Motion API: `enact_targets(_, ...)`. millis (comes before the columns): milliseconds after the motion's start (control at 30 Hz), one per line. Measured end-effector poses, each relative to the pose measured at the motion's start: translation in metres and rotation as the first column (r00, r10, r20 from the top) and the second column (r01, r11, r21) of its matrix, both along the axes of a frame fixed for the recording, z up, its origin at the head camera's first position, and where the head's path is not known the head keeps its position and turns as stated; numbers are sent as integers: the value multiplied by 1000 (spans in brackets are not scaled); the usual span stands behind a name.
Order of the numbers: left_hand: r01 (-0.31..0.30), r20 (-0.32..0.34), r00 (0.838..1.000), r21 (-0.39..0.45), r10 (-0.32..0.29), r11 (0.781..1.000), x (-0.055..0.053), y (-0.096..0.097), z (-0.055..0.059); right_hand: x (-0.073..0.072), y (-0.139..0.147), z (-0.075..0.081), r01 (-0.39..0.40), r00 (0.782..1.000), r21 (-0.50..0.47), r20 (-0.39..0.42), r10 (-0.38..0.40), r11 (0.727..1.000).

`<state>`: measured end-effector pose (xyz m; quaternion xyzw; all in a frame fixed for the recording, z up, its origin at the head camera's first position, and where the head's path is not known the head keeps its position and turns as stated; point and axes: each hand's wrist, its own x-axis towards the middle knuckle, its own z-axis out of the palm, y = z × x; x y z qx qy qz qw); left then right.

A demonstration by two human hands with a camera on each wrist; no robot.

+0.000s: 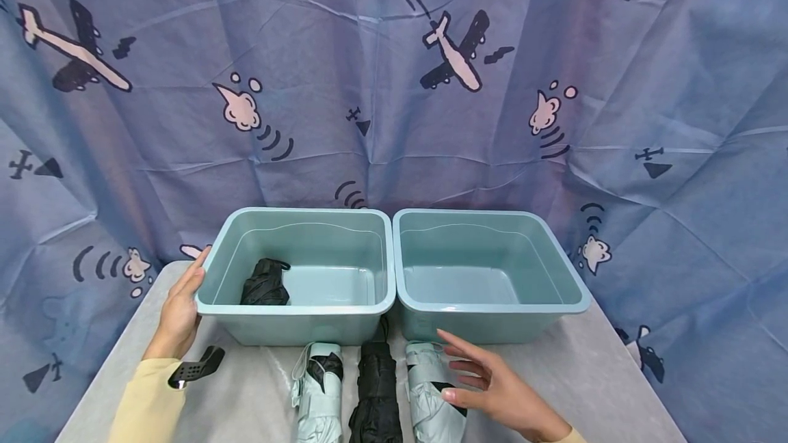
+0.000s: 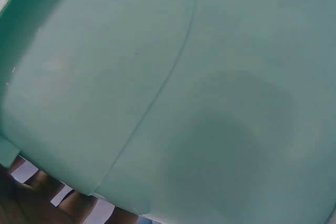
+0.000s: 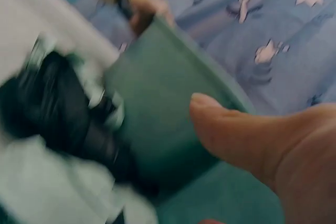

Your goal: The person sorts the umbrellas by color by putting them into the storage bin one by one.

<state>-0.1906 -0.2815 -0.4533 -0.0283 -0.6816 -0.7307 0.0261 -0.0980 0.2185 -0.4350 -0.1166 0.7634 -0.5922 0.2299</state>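
My left hand (image 1: 180,306) rests against the outer left side of the left pale-green plastic bin (image 1: 295,325), its fingers reaching along the rim. In the left wrist view, the bin's wall (image 2: 157,77) covers most of the picture, with fingers (image 2: 31,198) at the lower left. A folded black umbrella (image 1: 267,284) lies in the bin's left part. My right hand (image 1: 486,385), fingers apart and holding nothing, hovers over the right light-green folded umbrella (image 1: 426,378). Beside that lie a black folded umbrella (image 1: 377,388) and another light-green one (image 1: 320,388).
A second pale-green bin (image 1: 492,325) stands to the right, close against the first, with nothing inside. Both are on a grey-white table (image 1: 591,388). Behind them hangs a blue curtain (image 1: 394,122) printed with aeroplanes.
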Motion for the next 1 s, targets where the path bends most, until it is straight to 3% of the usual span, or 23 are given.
enact_targets(133, -7, 15, 1000, -18, 7, 1000, 0, 0, 0, -1, 9, -24, 44, 999, 88, -29, -41, 995)
enact_targets(300, -11, 21, 1000, -40, 12, 999, 0, 1, 1, -3, 10, -44, 3, 1000, 136, -7, -2, 991)
enact_targets(767, -19, 24, 999, -70, 21, 997, 0, 3, 2, -5, -16, -65, -37, 994, 203, -97, 58, 979)
enact_targets(1000, -25, 24, 999, -81, 27, 996, -1, 2, 3, -12, -31, -67, -89, 988, 296, -99, 123, 951)
